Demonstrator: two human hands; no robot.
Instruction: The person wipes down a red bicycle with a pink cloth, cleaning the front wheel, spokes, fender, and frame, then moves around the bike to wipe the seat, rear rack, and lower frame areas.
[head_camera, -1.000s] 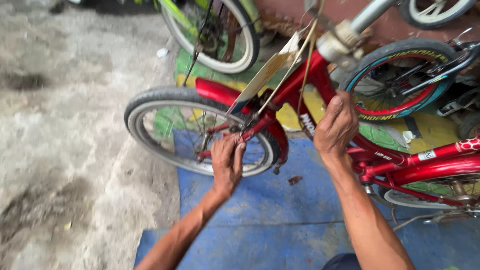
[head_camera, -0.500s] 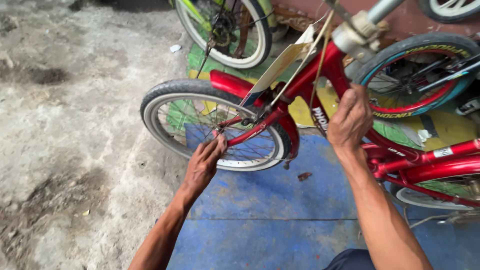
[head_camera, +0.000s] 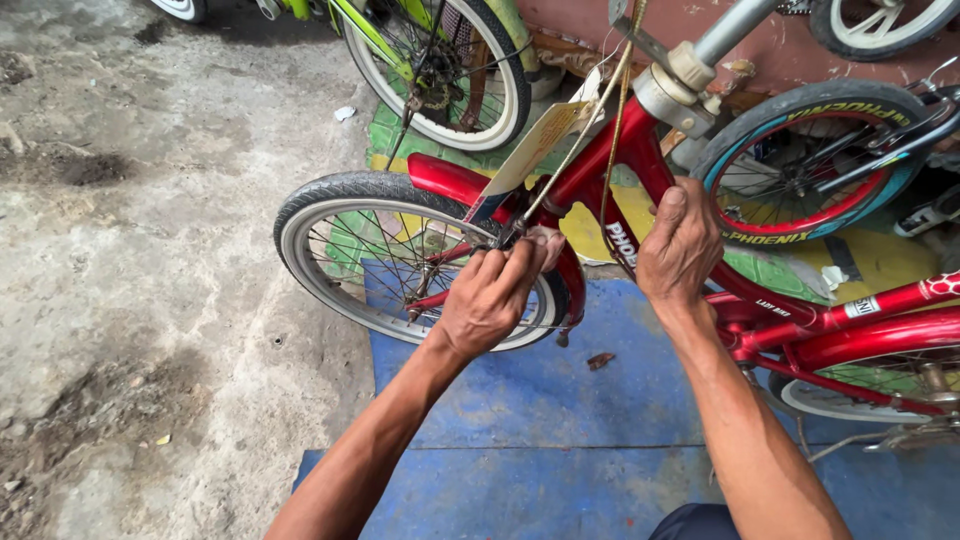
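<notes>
A small red bicycle (head_camera: 850, 325) stands in front of me, its front wheel (head_camera: 330, 245) with a grey tyre and white rim turned to the left. My left hand (head_camera: 490, 295) is closed with its fingertips pinching at the brake part by the red fork, just above the rim. My right hand (head_camera: 680, 245) grips the red frame tube below the head tube. A cardboard tag (head_camera: 535, 145) hangs from the cables over the red front mudguard (head_camera: 445, 180).
A green bicycle's wheel (head_camera: 470, 70) stands behind the front wheel. Another red-rimmed wheel (head_camera: 810, 165) sits at the right. A blue mat (head_camera: 560, 420) lies under the bicycle, with rough concrete floor (head_camera: 140, 280) to the left.
My left hand has moved up from the lower spokes to the brake area at the fork. My right hand stays on the frame. The view has shifted slightly.
</notes>
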